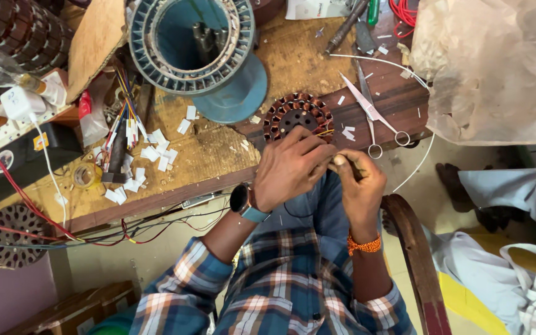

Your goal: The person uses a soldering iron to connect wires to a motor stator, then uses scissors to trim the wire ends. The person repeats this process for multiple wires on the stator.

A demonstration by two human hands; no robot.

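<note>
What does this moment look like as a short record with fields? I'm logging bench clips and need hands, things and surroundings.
setting: cluttered wooden workbench, seen from above
left hand: left hand with its fingers on the copper-wound stator at the bench edge
right hand: right hand pinching a thin tool; its far end is hidden
wrists: smartwatch on the left, orange thread band on the right
nearby: scissors, white paper slips, large blue slotted stator frame, tape roll, coloured wires
</note>
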